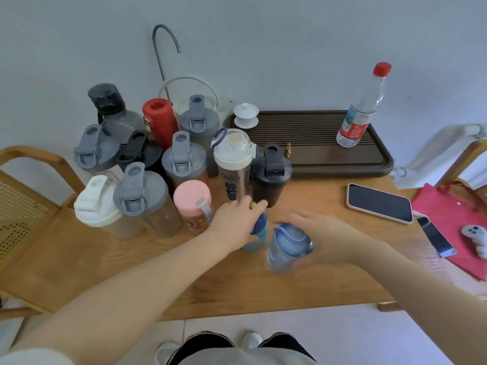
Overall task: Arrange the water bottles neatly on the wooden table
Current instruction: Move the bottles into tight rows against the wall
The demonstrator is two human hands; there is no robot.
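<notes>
Wrapped around the teal bottle [257,231], my left hand [237,221] holds it from the side, just under its dark blue cap, thumb low on the body and fingers curled over the top. At the same time my right hand [324,237] cups the pale blue bottle [286,247] by its far side, fingers closed round the shoulder below the looped lid. Both bottles sit at the front of the wooden table [184,285], just beside each other and in front of the crowd of shaker bottles [142,196] packed along the back left.

The pale blue one is blurred, so I cannot tell whether its base is on the wood or just off it. It looks like clear, thin-walled plastic, likely light and a little springy under a squeeze; a grip near the shoulder, where the wall is stiffest, should keep it from flexing or twisting. The teal bottle seems small and smooth-sided, possibly slick, so I judge a full wrap around the body safer than a pinch at the cap.

Near the black shaker [270,177] and the pink-lidded cup [193,200] there is little room; a careless nudge could topple a tall neighbour. A phone [379,202] lies well apart to the right.
</notes>
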